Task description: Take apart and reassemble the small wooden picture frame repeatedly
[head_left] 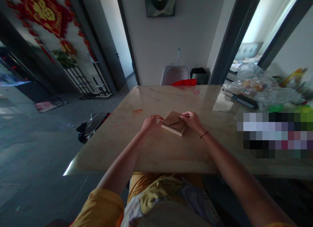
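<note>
Yellow cloth covers the person's lap at the near edge of the table (156, 155), a pale marble-like slab with faint reddish smears. Both bare forearms reach out over it to a small flat brown box (174, 123) lying on the slab a little past the middle, turned cornerwise, with dark lines across its top like flaps or fitted pieces. The left hand (152, 123) curls its fingers against the box's left edge, thumb near the top face, gripping that side. The right hand (192, 120), a thin band on its wrist, pinches at the box's far right corner with bent fingertips; whether it lifts a flap or only presses there I cannot tell. To the right, well apart from the box, lie crumpled clear plastic bags (266, 90) and a dark flat device (241, 99), beside a blurred patch. Beyond the far edge stands a quilted grey chair (174, 75) with something red on its seat. On the left wall hangs a red and gold ornament (44, 11) above a plant (64, 58) on a black stand.
</note>
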The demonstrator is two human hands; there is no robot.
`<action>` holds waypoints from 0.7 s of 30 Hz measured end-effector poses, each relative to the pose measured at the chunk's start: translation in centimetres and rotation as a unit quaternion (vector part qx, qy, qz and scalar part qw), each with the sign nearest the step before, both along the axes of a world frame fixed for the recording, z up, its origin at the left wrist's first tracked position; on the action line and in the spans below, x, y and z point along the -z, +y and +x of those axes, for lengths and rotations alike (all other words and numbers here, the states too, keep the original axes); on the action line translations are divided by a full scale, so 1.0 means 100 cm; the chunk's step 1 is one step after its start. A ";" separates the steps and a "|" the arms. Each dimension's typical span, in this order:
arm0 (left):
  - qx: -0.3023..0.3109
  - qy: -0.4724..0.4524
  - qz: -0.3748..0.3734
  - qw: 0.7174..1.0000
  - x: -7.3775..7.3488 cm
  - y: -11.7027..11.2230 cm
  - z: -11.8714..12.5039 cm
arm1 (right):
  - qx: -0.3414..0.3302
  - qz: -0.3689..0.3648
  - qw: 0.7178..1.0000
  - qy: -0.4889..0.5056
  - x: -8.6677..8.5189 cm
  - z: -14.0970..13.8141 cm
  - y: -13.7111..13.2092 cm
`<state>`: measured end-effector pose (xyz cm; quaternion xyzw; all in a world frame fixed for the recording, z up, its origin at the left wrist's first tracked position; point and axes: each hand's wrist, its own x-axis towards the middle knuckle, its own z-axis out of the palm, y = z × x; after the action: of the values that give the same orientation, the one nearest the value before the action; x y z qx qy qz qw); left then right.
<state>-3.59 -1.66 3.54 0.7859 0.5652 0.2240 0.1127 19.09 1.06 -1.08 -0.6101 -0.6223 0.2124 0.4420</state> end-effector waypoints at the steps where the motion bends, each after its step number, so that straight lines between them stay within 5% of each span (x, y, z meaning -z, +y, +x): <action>1: -0.001 0.019 -0.008 1.000 0.001 0.001 -0.001 | -0.004 -0.002 1.000 -0.004 0.001 0.000 0.000; 21: 0.080 0.005 -0.030 0.996 0.015 0.006 -0.004 | -0.001 0.052 0.988 -0.148 0.004 0.000 0.000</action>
<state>-3.98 -1.09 2.00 0.8258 0.5077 0.1939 0.1508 19.07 1.08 -1.45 -0.6105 -0.6917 0.0872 0.3759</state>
